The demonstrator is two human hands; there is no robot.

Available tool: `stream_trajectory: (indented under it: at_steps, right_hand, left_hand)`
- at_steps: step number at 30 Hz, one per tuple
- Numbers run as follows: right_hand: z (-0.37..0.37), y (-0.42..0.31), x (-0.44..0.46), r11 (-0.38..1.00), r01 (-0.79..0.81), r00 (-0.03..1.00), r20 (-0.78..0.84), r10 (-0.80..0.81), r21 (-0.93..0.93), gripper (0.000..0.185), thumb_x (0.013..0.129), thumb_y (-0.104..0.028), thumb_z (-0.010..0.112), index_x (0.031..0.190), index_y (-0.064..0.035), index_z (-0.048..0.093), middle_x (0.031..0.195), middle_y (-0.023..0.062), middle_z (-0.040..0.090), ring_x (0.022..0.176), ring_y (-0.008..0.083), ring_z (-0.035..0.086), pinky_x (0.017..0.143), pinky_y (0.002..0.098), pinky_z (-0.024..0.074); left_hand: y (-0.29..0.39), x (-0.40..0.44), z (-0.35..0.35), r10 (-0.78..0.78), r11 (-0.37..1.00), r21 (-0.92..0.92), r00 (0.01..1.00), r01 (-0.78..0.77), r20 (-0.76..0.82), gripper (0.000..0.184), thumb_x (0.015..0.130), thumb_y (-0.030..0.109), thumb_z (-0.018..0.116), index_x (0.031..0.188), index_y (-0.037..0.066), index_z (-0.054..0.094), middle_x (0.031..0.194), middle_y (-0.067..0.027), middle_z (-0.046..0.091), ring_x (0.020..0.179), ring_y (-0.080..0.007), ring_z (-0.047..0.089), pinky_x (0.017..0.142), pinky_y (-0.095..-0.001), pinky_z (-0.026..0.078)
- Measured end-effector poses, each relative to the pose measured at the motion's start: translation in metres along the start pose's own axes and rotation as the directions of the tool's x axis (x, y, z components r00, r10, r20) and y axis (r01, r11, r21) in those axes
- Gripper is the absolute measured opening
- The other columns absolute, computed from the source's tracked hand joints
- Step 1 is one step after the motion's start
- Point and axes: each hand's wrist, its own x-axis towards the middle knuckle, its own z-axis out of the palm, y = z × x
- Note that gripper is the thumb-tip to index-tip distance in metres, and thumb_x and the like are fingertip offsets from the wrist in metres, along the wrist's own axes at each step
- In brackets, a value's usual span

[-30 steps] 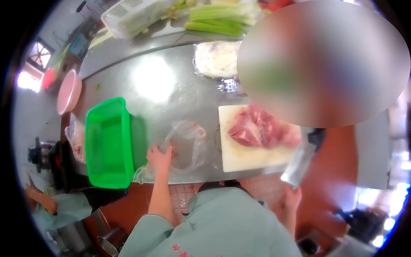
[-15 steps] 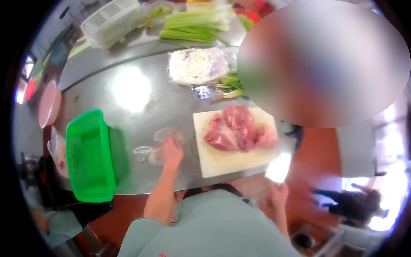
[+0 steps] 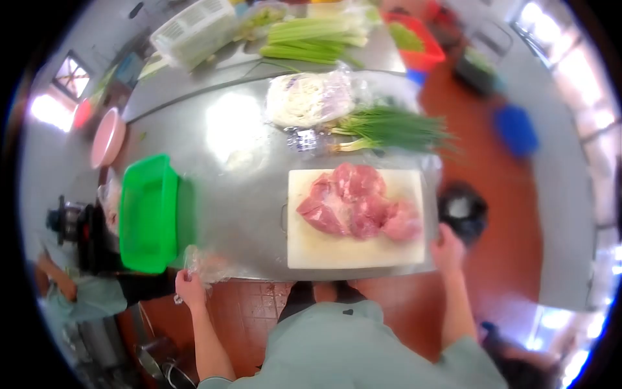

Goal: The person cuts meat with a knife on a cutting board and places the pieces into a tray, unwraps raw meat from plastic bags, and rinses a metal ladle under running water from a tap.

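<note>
My left hand [image 3: 190,289] is closed on a crumpled clear plastic bag [image 3: 208,267] at the table's front edge, right of the green basket [image 3: 150,249]. My right hand [image 3: 448,250] has its fingers curled beside the right edge of the white cutting board [image 3: 356,257]. Whatever it holds, if anything, is blurred and cannot be made out. Several pieces of raw pink meat [image 3: 350,201] lie in a heap on the board, apart from both hands.
Behind the board lie green onions [image 3: 395,128] and a bag of pale noodle-like strips [image 3: 308,100]. Celery [image 3: 314,40] and a white plastic basket [image 3: 194,32] are on the far surface. A pink basin [image 3: 107,138] stands left; a black bin [image 3: 462,212] stands right.
My left hand has moved left and toward me, carrying the plastic bag. My right hand has risen beside the board; the bright blade it held no longer shows. The view has turned.
</note>
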Motion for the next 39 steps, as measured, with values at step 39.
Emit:
stream_trajectory:
  at_steps: [39]
  right_hand:
    - [0.26, -0.465, -0.211, 0.884, 0.376, 0.453, 0.778, -0.436, 0.276, 0.023, 0.084, -0.015, 0.068, 0.101, 0.0003, 0.072, 0.089, 0.0181, 0.072, 0.085, 0.0257, 0.071, 0.077, 0.0371, 0.0549]
  left_hand:
    - [-0.294, 0.148, -0.192, -0.647, 0.355, -0.875, 0.762, 0.33, 0.025, 0.015, 0.085, 0.0, 0.069, 0.1, 0.001, 0.066, 0.086, -0.0024, 0.065, 0.074, -0.0116, 0.06, 0.064, -0.0271, 0.049]
